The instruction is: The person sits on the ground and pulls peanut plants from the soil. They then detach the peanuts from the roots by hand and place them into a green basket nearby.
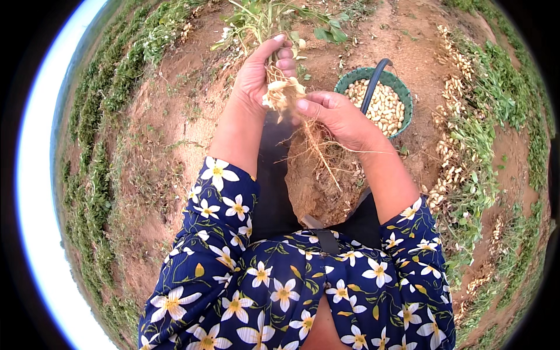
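Observation:
My left hand (258, 72) grips the stem base of an uprooted peanut plant (267, 19), its leafy top pointing away from me. Pale peanut pods (284, 92) cluster below that grip, partly blurred. My right hand (339, 116) is at the pods, thumb and fingers closed around some of them; how many it holds is hidden. Thin roots (317, 140) trail from the plant toward me, beneath the right hand. Just beyond the right wrist stands a round green woven basket (408, 105) with a dark handle (374, 83), holding many loose peanuts (385, 107).
Pulled peanut plants with exposed pods (450, 162) lie in a row along the right. Green crop rows (94, 175) run along the left. Reddish-brown soil (175, 109) with scattered dry leaves lies between. My dark-clad leg (273, 183) is beneath the left forearm.

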Demonstrator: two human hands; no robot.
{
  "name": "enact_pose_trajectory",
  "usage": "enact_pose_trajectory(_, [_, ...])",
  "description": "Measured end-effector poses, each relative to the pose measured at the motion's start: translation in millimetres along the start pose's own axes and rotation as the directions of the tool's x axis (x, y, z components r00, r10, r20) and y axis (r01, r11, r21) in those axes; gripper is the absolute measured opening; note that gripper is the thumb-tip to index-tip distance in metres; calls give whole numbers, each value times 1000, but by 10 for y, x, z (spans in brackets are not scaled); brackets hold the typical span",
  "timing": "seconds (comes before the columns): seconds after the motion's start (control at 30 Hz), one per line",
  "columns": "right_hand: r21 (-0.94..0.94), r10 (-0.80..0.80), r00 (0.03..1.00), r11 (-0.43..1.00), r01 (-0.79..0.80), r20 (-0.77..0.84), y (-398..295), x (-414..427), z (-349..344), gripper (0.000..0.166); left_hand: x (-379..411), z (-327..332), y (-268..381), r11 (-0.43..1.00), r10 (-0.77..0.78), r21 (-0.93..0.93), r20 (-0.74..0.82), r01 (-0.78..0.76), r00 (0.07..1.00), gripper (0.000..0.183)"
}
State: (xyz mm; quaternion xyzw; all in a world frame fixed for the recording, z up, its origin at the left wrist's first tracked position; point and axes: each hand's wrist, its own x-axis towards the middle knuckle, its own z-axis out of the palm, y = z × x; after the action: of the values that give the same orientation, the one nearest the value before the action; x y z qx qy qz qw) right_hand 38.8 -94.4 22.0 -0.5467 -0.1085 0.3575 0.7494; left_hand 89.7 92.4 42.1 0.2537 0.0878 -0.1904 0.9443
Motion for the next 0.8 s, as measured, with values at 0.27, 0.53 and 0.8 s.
enact_pose_trajectory(0.27, [-812, -482, 858, 565, 148, -179, -187, -123, 109, 35, 3, 20, 20, 993, 39, 113, -114, -26, 993, 18])
enact_pose_trajectory(0.53, [-13, -434, 787, 879, 477, -438, -766, -403, 26, 20, -38, -219, 240, 976, -40, -213, 5, 40, 999, 14])
enact_pose_trajectory(0.8, [-192, 19, 995, 981, -37, -95, -171, -78, 110, 46, -67, -43, 93, 982, -58, -170, 162, 86, 985, 18])
